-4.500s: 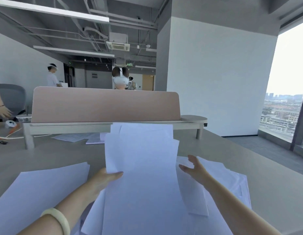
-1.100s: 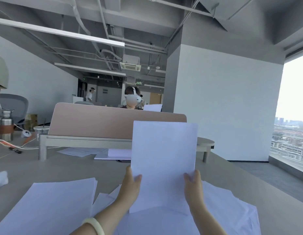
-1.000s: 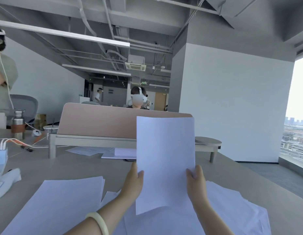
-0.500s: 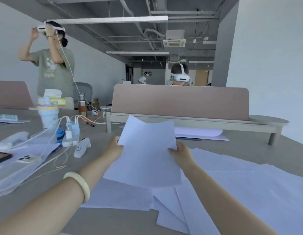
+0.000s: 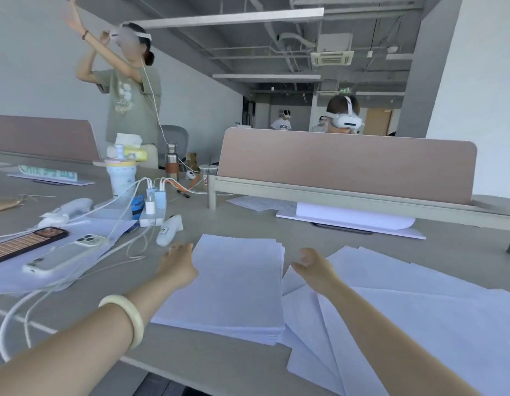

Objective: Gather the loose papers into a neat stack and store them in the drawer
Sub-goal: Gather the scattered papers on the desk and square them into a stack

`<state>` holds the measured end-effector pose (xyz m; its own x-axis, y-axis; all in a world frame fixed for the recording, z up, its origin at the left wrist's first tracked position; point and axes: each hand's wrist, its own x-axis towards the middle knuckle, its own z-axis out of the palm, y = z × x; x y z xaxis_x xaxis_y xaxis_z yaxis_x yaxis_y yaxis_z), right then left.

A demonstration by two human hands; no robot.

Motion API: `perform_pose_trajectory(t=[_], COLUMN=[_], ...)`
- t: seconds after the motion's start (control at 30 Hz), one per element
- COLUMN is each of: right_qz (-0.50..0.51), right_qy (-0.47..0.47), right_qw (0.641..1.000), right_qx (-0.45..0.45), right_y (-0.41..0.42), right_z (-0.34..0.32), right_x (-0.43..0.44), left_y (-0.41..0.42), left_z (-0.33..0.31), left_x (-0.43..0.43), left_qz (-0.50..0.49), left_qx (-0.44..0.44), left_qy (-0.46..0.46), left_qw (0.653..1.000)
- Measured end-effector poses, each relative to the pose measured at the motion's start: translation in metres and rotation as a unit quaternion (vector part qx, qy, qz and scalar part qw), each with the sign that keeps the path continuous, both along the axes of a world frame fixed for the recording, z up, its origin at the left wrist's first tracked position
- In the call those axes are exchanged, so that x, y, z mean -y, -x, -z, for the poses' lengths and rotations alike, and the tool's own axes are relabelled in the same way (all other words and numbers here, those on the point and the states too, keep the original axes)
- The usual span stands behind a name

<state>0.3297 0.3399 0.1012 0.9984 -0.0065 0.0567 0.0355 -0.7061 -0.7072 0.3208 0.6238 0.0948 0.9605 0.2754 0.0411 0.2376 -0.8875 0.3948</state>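
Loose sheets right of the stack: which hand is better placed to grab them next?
Right, probably. The right hand hovers open directly over the fanned loose sheets. The left hand rests at the neat stack's far side, so it would have to cross over.

loose sheets (image 5: pixel 419 324) cut off rt edge, phone (image 5: pixel 62 257) partly blurred
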Motion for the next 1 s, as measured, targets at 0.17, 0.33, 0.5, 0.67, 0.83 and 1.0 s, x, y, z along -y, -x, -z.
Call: perform_pose_trajectory(t=[0.17,0.33,0.5,0.67,0.83,1.0], right_qz=[-0.039,-0.071,-0.086,-0.069,0.133,0.348], right_qy=[0.224,0.320,0.303,0.221,0.150,0.201], right_qw=[0.973,0.944,0.949,0.973,0.978,0.911], right_qx=[-0.031,-0.034,-0.023,0.003,0.066,-0.091], right_y=[0.010,0.023,0.042,0.066,0.091,0.147], right_z=[0.019,0.035,0.033,0.025,0.012,0.020], right_x=[0.021,0.033,0.059,0.102,0.182,0.267], left_y=[0.011,0.017,0.021,0.019,0.013,0.009], left_z=[-0.013,-0.017,-0.008,0.003,0.003,0.004], left_x=[0.052,0.124,0.178,0.221,0.262,0.304], left_qz=[0.090,0.236,0.330,0.355,0.389,0.410], left_qx=[0.035,0.019,-0.033,-0.082,-0.079,-0.065], left_qy=[-0.027,-0.002,0.048,0.117,0.136,0.123], left_qw=[0.995,0.972,0.942,0.924,0.908,0.902])
